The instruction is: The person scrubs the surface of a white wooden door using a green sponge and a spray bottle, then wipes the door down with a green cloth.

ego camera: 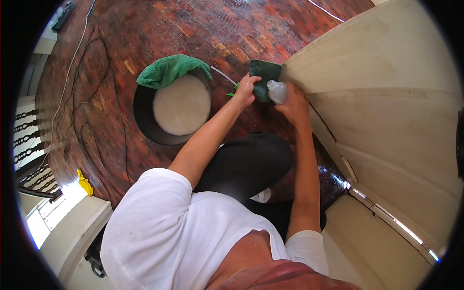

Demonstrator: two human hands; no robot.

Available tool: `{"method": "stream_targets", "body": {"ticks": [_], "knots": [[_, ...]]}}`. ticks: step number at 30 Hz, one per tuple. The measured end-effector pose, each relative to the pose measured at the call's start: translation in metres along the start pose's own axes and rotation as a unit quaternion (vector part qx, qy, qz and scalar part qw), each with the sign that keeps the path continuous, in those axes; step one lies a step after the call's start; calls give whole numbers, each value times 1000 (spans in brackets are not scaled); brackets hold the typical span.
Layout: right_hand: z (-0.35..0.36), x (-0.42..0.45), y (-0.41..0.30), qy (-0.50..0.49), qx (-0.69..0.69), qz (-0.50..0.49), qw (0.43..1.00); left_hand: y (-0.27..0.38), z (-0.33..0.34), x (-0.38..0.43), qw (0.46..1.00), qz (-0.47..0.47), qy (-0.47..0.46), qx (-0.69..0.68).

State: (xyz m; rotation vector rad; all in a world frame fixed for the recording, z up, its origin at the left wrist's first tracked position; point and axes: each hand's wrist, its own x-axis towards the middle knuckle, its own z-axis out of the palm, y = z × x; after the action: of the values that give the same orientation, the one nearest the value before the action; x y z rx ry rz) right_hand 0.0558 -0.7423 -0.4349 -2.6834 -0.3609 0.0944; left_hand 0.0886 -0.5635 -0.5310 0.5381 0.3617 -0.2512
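Observation:
My left hand (pixel 247 90) grips a green spray trigger head (pixel 235 88) with a white dip tube pointing up and left. A dark green scouring pad (pixel 264 72) lies against its fingers; whether the hand also pinches the pad I cannot tell. My right hand (pixel 296 105) holds a translucent plastic bottle (pixel 277 92) with its neck uncapped and tilted toward the pad. Left of my hands stands a black bucket (pixel 145 123) of cloudy, whitish liquid (pixel 182 105), a green towel (pixel 174 70) draped over its far rim.
A cream wall (pixel 373 72) rises close on the right. Dark and white cables (pixel 108 76) trail over the red wood floor (pixel 152 29) at left. A yellow cloth (pixel 85 183) and a dark baluster railing (pixel 30 137) are farther left.

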Motion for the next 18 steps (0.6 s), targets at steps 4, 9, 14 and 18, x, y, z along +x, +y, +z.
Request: {"method": "stream_targets", "body": {"ticks": [4,9,14,18], "knots": [[8,1,-3,-28,-37,22,999,-5,-15,2,1000,7,-14,10],[18,-1,-1,-38,-41,31,998,-10,-27,3,1000,1,-15,18],[23,-4,5,-52,-33,53,997,-22,-36,3,999,-40,14,34],[43,-2,7,-30,110,49,992,-21,-73,11,995,-44,88,30]]}}
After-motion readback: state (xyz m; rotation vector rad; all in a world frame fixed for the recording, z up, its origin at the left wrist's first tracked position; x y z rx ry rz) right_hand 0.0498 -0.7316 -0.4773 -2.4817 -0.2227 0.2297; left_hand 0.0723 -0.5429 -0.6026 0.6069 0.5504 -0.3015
